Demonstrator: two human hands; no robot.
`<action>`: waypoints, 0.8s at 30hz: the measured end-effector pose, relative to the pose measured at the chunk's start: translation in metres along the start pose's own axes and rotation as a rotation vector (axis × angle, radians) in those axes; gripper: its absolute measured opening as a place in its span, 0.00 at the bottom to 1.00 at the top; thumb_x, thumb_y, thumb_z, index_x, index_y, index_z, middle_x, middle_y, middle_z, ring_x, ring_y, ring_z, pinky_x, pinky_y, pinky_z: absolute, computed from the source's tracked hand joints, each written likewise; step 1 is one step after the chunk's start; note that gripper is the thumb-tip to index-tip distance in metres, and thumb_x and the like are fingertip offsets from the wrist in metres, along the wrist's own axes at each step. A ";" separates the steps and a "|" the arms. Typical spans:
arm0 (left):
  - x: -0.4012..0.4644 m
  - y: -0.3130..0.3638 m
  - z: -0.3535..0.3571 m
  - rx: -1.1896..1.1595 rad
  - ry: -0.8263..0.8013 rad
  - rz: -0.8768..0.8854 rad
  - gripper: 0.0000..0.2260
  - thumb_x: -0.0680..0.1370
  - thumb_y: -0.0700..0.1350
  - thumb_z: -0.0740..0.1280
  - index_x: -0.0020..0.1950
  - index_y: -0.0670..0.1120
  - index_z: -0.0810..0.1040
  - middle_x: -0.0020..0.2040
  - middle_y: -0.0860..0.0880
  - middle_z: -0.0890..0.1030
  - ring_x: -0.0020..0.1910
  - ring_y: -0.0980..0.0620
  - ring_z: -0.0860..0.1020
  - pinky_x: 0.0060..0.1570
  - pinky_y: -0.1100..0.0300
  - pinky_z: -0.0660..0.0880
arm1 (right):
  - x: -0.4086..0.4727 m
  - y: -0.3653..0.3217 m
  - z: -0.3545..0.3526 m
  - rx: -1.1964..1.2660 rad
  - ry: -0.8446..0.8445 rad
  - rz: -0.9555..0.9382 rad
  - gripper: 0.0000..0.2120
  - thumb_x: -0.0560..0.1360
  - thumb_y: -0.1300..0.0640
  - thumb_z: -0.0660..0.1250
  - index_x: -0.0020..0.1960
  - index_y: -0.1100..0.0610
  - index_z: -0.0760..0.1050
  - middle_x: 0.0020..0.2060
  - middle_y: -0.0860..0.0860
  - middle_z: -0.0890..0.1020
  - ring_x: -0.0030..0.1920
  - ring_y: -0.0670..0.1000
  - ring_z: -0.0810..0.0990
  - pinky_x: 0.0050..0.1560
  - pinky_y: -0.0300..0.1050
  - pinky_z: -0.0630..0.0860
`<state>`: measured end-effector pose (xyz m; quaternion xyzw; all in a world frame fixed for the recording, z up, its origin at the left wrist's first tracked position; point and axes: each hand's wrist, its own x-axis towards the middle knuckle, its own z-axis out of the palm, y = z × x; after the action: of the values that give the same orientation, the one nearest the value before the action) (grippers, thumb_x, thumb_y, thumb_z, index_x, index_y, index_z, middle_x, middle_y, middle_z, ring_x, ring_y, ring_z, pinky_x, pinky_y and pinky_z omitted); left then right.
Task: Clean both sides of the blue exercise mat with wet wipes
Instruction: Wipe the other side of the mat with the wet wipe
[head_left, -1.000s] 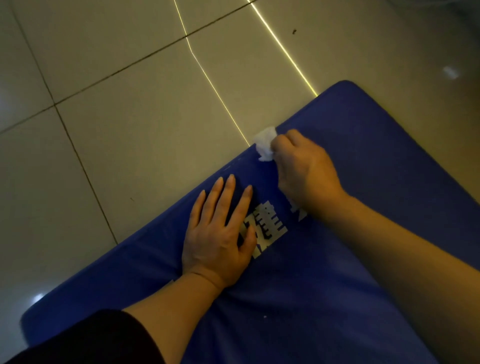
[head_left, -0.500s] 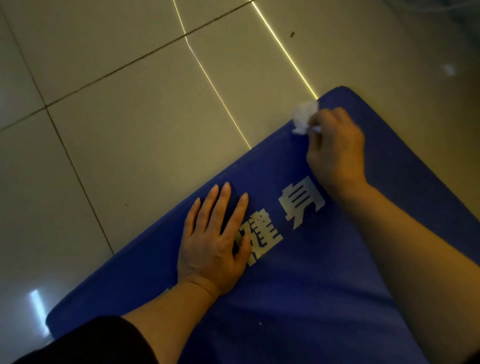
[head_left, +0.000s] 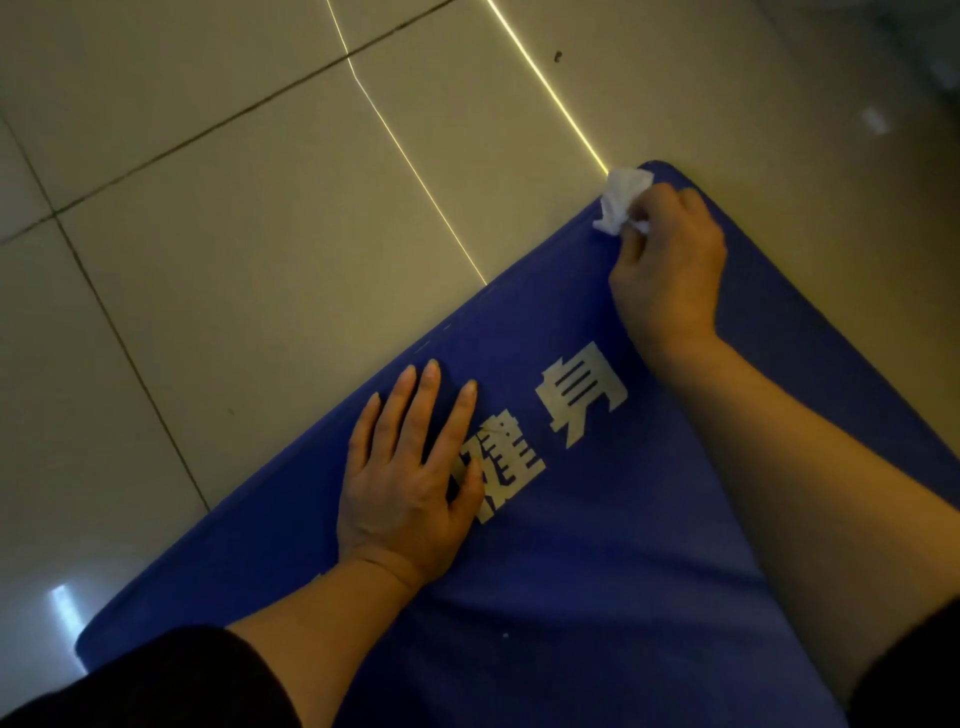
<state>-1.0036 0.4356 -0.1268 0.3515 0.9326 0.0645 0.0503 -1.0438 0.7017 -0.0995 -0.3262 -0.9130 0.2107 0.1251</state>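
We see the blue mat lying flat on the tiled floor. Our left hand presses flat on it, fingers straight, while our right hand pinches a crumpled wipe against the mat's far corner.

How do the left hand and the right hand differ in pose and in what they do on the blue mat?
The left hand lies flat with straight, spread fingers and holds nothing; the right hand is curled around a crumpled white wipe. The left hand presses beside the white characters; the right hand is at the far rounded corner. Both rest on the blue mat.
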 end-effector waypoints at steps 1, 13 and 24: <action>0.000 0.000 0.000 0.003 0.003 0.004 0.27 0.79 0.56 0.54 0.77 0.51 0.58 0.78 0.45 0.57 0.76 0.44 0.57 0.73 0.45 0.54 | -0.004 -0.006 0.002 0.003 0.001 0.028 0.06 0.76 0.67 0.60 0.51 0.62 0.73 0.48 0.57 0.75 0.42 0.52 0.72 0.36 0.40 0.62; 0.001 0.001 0.000 0.011 0.023 0.022 0.25 0.80 0.56 0.52 0.77 0.52 0.58 0.77 0.43 0.60 0.76 0.43 0.58 0.73 0.45 0.55 | 0.006 0.007 -0.010 0.008 0.008 0.093 0.09 0.75 0.67 0.61 0.54 0.61 0.73 0.53 0.56 0.75 0.50 0.53 0.75 0.42 0.36 0.64; 0.068 0.056 -0.015 -0.250 0.102 0.117 0.15 0.75 0.44 0.64 0.60 0.42 0.71 0.64 0.40 0.74 0.65 0.40 0.72 0.67 0.44 0.66 | 0.015 0.007 -0.013 0.001 -0.047 0.088 0.10 0.75 0.68 0.62 0.55 0.62 0.73 0.53 0.57 0.75 0.51 0.56 0.75 0.45 0.44 0.71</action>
<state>-1.0203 0.5214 -0.1070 0.3927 0.8965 0.2008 0.0423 -1.0466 0.7199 -0.0903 -0.3609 -0.9004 0.2241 0.0945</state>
